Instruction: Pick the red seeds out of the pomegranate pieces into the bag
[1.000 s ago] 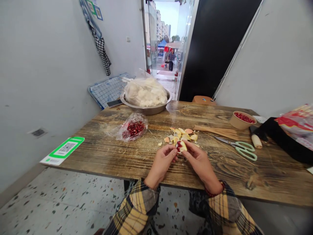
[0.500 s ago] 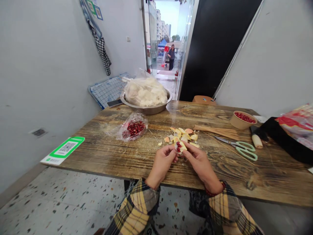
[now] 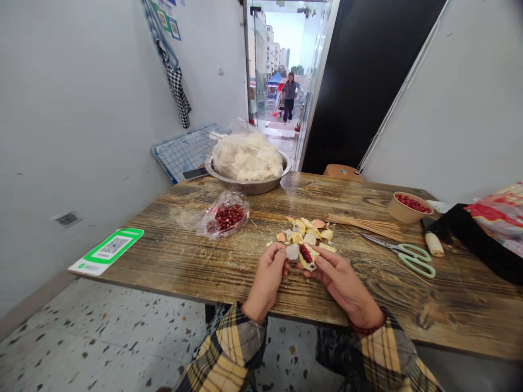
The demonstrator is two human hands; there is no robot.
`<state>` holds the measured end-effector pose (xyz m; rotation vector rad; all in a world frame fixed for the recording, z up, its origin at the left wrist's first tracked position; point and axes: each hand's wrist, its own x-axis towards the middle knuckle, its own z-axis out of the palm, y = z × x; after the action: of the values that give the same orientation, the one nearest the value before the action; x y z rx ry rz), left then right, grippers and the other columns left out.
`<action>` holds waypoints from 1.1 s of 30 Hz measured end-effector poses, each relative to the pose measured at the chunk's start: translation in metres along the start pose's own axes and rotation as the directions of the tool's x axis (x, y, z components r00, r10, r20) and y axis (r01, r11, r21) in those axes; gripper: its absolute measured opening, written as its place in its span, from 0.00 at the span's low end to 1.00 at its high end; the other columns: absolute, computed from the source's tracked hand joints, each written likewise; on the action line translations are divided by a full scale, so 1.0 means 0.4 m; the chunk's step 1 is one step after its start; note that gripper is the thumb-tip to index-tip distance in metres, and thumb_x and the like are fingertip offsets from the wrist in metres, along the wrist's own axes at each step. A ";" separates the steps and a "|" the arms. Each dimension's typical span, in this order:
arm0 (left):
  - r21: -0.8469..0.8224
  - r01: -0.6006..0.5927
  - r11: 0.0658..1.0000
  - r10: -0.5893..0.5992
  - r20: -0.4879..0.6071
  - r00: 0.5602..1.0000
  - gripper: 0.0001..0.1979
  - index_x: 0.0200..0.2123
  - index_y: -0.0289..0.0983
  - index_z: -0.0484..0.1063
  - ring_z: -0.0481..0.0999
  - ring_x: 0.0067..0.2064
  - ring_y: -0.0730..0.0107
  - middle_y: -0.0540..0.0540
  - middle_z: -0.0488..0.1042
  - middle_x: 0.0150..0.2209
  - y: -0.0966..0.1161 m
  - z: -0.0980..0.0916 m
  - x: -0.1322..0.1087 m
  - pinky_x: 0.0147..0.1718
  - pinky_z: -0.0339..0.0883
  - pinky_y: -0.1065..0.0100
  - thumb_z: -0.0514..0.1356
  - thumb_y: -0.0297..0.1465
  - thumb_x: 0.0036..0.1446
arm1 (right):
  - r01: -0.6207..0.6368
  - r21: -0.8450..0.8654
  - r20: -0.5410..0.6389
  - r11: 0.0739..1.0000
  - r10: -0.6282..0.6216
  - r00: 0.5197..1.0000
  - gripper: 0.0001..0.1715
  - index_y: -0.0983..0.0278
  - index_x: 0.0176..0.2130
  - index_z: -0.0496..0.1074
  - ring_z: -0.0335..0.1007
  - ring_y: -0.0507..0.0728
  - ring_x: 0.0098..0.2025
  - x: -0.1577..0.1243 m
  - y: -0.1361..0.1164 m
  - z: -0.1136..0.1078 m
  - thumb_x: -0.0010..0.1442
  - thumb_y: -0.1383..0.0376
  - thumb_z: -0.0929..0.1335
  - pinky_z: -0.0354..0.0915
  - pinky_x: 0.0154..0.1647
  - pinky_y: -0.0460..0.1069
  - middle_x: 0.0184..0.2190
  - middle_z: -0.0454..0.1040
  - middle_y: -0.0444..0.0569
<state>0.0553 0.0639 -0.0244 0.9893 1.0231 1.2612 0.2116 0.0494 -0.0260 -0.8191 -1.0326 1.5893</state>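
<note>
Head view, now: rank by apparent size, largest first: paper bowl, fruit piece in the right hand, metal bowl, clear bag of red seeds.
1. Metal bowl
2. Clear bag, crumpled film included
3. Paper bowl
4. Fruit piece, smallest though closest to the camera

No two look alike in size.

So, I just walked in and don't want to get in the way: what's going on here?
Someone is working on a pomegranate at the wooden table. Their right hand holds a pomegranate piece with red seeds still in it, while the left hand pinches a pale scrap beside it. Peel pieces lie just beyond. Loose seeds fill a clear plastic bag and a paper bowl.
</note>
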 end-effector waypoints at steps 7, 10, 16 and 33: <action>-0.028 -0.042 0.999 0.040 -0.050 0.998 0.10 0.27 0.36 0.61 0.59 0.22 0.78 0.55 0.61 0.21 0.003 -0.020 0.005 0.21 0.54 0.76 0.53 0.36 0.55 | -0.077 0.092 0.057 0.993 0.072 0.996 0.17 0.63 0.44 0.76 0.75 0.55 0.35 -0.007 -0.019 -0.011 0.57 0.57 0.70 0.70 0.31 0.45 0.40 0.76 0.55; 0.086 -0.086 0.993 0.089 -0.038 0.995 0.12 0.25 0.36 0.62 0.59 0.22 0.78 0.54 0.61 0.21 0.005 -0.034 0.013 0.21 0.53 0.75 0.54 0.38 0.55 | -0.070 0.121 0.027 0.990 0.067 0.997 0.16 0.64 0.42 0.76 0.74 0.54 0.32 -0.006 -0.018 -0.016 0.57 0.57 0.70 0.69 0.29 0.44 0.37 0.77 0.55; 0.435 -0.311 0.845 0.372 -0.061 0.926 0.03 0.31 0.35 0.69 0.67 0.33 0.71 0.48 0.69 0.30 -0.001 -0.050 0.025 0.34 0.61 0.70 0.57 0.29 0.52 | -0.053 0.168 0.013 0.984 0.051 0.999 0.17 0.65 0.41 0.76 0.71 0.52 0.30 -0.005 -0.013 -0.025 0.57 0.56 0.70 0.64 0.24 0.42 0.37 0.77 0.55; 0.540 -0.567 0.622 0.530 0.243 0.812 0.07 0.40 0.37 0.68 0.69 0.44 0.65 0.44 0.72 0.39 0.002 0.014 -0.016 0.45 0.62 0.63 0.56 0.28 0.57 | 0.037 0.193 -0.067 0.980 -0.025 0.997 0.20 0.59 0.46 0.73 0.70 0.52 0.39 0.005 -0.021 -0.002 0.52 0.65 0.73 0.71 0.38 0.44 0.45 0.73 0.46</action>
<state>0.0601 0.0575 -0.0221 1.9459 1.1356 1.4074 0.2153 0.0523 -0.0186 -0.7120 -0.8257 1.5986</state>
